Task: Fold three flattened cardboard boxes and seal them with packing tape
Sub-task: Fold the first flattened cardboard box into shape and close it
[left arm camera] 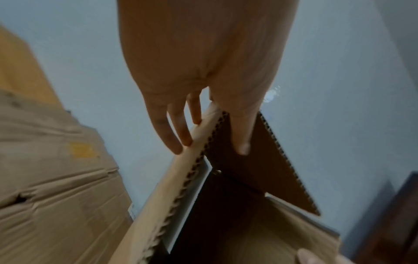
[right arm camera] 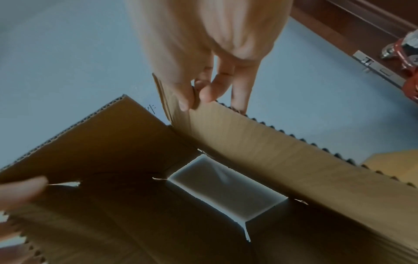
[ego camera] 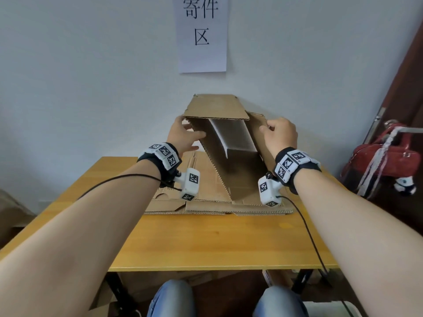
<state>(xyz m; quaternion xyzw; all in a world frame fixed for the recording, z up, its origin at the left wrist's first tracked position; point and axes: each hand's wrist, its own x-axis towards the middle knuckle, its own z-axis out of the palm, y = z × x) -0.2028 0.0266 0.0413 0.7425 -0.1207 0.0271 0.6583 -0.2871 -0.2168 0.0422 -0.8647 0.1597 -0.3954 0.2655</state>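
Head view shows a half-opened cardboard box [ego camera: 231, 154] propped upright near the far edge of the desk [ego camera: 206, 243], its lower end resting on the flattened boxes [ego camera: 206, 202] stacked there. Left hand [ego camera: 183, 138] grasps the box's left wall, thumb inside and fingers [left arm camera: 178, 135] laid along the outside. Right hand [ego camera: 280, 136] pinches the upper edge of the right flap, thumb and fingertips [right arm camera: 208, 94] closed on the corrugated rim. Through the open far end the pale wall [ego camera: 91, 65] shows; the inner bottom is dark and hard to read. A paper sign [ego camera: 202, 34] is cut off at the top. A red bag [ego camera: 384, 159] hangs at the right, partly out of view.
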